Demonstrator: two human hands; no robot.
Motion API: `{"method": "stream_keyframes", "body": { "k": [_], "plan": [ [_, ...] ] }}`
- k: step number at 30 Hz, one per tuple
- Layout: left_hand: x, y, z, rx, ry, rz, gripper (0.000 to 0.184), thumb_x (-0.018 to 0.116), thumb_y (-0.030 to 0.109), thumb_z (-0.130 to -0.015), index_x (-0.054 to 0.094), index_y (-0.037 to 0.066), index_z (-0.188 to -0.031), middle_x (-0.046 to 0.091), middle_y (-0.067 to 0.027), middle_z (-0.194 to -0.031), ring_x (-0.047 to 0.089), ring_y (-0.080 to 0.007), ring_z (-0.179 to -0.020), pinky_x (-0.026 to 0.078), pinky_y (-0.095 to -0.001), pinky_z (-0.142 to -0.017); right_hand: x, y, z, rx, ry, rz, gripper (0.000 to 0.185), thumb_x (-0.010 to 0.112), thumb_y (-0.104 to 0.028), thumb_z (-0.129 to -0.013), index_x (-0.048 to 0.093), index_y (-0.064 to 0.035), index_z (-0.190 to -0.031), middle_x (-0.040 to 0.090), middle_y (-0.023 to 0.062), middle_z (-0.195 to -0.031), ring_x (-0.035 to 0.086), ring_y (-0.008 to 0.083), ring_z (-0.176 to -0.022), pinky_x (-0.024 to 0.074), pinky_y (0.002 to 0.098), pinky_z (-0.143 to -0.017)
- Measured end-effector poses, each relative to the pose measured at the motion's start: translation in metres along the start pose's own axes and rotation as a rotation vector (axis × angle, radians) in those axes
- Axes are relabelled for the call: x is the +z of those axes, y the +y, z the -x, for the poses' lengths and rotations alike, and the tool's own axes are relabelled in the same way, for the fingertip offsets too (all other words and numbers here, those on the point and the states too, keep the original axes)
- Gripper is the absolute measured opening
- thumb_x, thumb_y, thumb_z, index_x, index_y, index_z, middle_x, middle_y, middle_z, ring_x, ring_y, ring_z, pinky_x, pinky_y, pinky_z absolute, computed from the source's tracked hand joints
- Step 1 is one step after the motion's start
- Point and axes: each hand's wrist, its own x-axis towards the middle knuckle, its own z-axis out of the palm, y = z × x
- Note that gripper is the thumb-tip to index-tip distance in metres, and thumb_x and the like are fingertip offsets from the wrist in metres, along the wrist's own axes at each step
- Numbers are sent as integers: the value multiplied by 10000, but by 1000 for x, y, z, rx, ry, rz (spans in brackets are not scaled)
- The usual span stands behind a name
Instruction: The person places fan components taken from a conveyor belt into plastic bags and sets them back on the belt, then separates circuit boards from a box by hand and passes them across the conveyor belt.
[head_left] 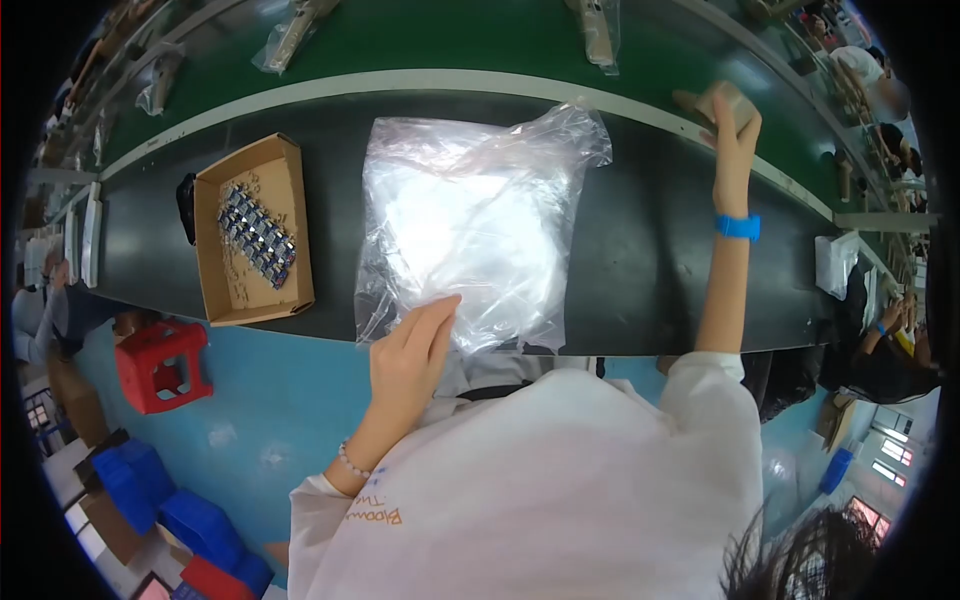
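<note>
A stack of clear plastic bags [470, 220] lies on the dark bench in front of me. My left hand [405, 360], with a beaded bracelet at the wrist, rests its extended fingertips on the near edge of the bags. My right hand [735, 135], wearing a blue wristband, reaches far out over the green conveyor belt. Its fingers are wrapped round a tan, block-like piece [738, 106], whose exact kind I cannot make out.
Left of the bags stands an open cardboard box [303, 230] with several small metallic and blue parts. Wrapped tan pieces [597, 35] lie on the belt [450, 40] beyond a pale rail. A red stool [160, 365] and blue bins [200, 525] are on the floor; other people sit at both sides.
</note>
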Motion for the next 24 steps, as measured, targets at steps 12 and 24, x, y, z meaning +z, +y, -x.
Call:
{"method": "stream_keyframes", "body": {
  "k": [12, 24],
  "plan": [
    [-7, 2, -3, 46, -144, 222, 147, 613, -20, -804, 606, 42, -937, 646, -110, -795, 634, -232, -654, 497, -298, -557, -31, -54, 77, 133, -290, -589, 471, 448, -318, -923, 399, 1, -1265, 531, 185, -1182, 620, 328, -900, 544, 314, -626],
    [-4, 23, -32, 191, -218, 391, 179, 636, -106, -726, 640, 19, -853, 628, -66, -907, 635, -193, -756, 519, -257, -594, -35, -106, 167, 13, -894, -1111, 773, 796, -435, -594, 480, 109, -1042, 554, 269, -955, 632, 234, -724, 545, 258, -659]
  ]
}}
